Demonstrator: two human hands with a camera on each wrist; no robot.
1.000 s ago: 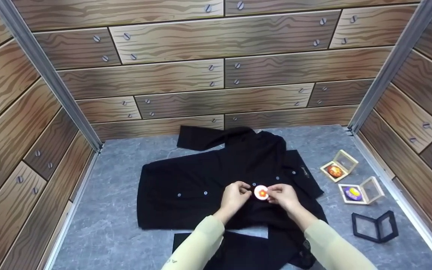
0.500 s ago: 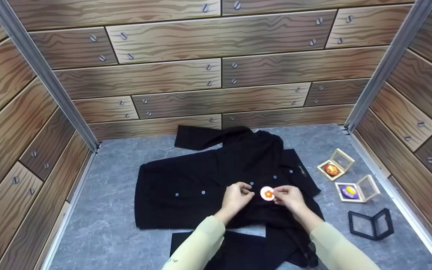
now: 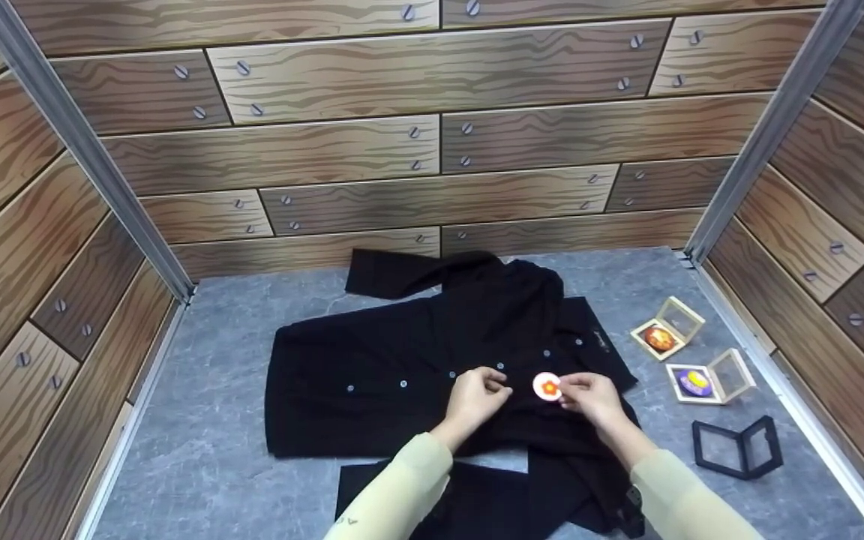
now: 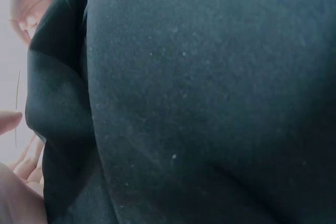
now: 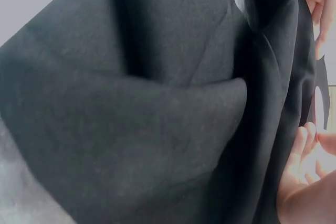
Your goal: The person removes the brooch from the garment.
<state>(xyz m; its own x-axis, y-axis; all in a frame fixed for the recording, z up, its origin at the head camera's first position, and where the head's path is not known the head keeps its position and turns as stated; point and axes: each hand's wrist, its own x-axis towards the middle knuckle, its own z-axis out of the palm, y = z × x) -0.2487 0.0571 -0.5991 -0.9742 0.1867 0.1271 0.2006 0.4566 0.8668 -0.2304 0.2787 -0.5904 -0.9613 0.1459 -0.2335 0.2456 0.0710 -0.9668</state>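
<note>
we hold the round white badge with the orange centre [image 3: 547, 387] pinched in our right hand [image 3: 589, 397] just above the black buttoned shirt [image 3: 402, 360] on the grey worktop [image 3: 214, 465], our left hand [image 3: 477, 397] seemingly pinching the cloth, so pinning looks not yet done.

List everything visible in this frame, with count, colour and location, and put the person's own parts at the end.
Shirt: one, black with small pale buttons, spread flat across the middle of the grey surface.
Round badge: one, white with an orange-red centre, over the shirt, pinched by the right hand.
Pale open cases: two, right of the shirt; the far one holds an orange badge, the nearer one a purple and yellow badge.
Black open case: one, empty, front right.
Wood-print panels: back and both sides.
Left hand: fingers curled on the shirt fabric.
Right hand: holds the badge.
Sleeves: two, pale yellow-green.
</note>
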